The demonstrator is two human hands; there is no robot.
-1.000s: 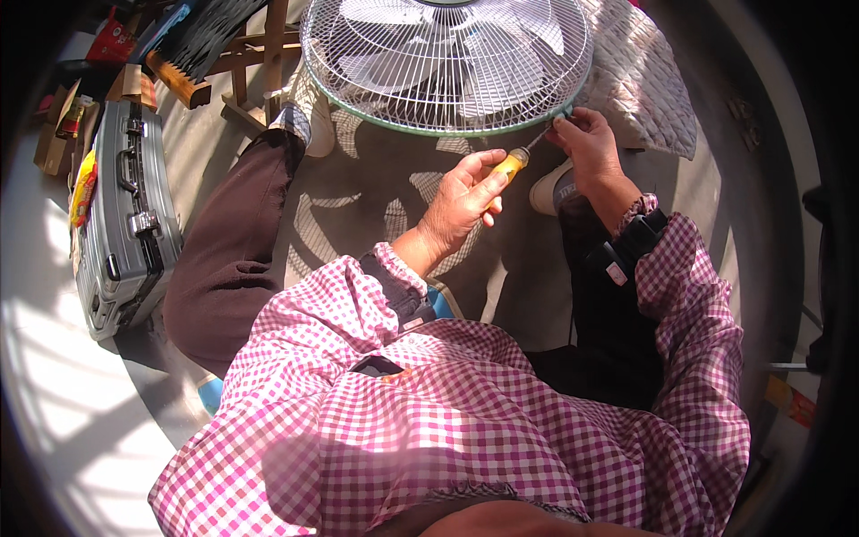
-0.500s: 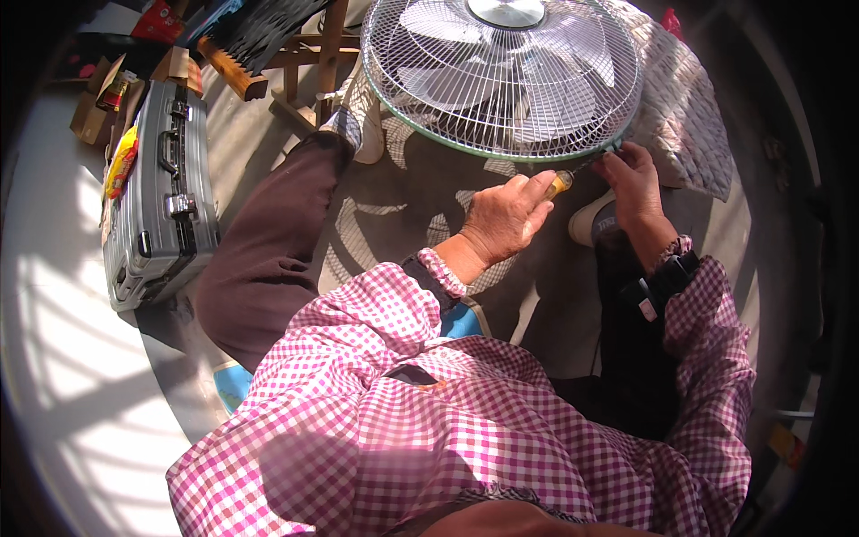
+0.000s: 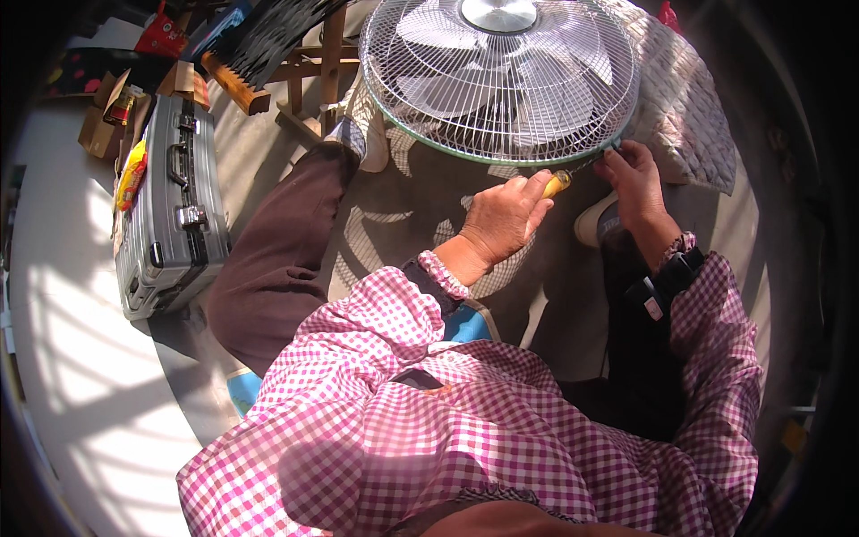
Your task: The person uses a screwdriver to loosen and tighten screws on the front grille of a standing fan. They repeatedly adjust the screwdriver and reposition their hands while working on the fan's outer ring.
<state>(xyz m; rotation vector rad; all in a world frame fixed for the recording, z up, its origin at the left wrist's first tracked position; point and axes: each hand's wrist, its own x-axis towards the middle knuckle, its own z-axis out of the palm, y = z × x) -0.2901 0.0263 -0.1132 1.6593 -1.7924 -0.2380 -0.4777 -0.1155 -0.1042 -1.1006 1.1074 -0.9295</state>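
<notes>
A fan with a round wire guard (image 3: 429, 121), a green rim and pale translucent blades stands in front of me. My left hand (image 3: 503, 219) is closed around the yellow handle of a screwdriver (image 3: 557, 184). Its thin shaft points right, toward the lower right of the guard's rim. There my right hand (image 3: 637, 183) pinches at the rim with thumb and fingertips, close to the screwdriver's tip. A small part at the rim shows between these fingers, too small to make out. The tip's exact contact is hidden.
At the left stands a silver hard case (image 3: 174, 215) with a yellow packet (image 3: 131, 174) against it. Cardboard boxes (image 3: 103, 125) and a wooden-backed brush (image 3: 234, 82) lie beyond. A quilted cloth (image 3: 684, 107) lies right of the fan. My legs flank the work.
The view has shifted slightly, so the case and surroundings sit a little farther right and lower. Both hands keep almost the same hold at the guard's rim.
</notes>
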